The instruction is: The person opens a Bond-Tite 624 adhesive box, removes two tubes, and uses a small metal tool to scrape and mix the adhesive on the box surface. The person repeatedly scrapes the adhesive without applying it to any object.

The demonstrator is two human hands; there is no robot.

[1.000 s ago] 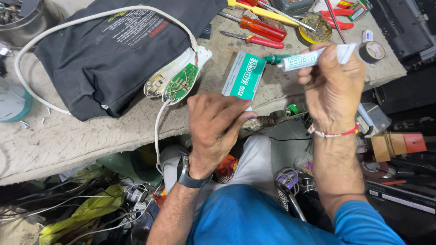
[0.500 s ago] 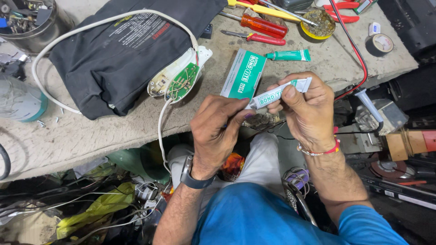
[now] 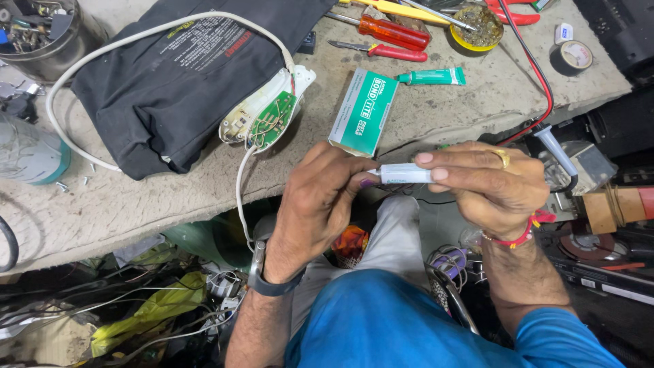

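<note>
A worn, pale grey concrete desk in even light; tangled wires and yellow-green plastic scraps clutter the dark floor below.

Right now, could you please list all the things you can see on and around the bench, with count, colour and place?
small tube: 1, white, held between both hands at the bench front
carton: 1, green and white, bench centre
green tube: 1, right of the carton
circuit board: 1, green, in an open white casing, left of the carton
cable: 1, white, looping over the pouch
pouch: 1, black, top left
screwdrivers: 2, red handles, top centre
tin: 1, yellow rim, top right
tape roll: 1, black, far right
left hand: pinching the tube's end
right hand: gripping the tube's body
</note>
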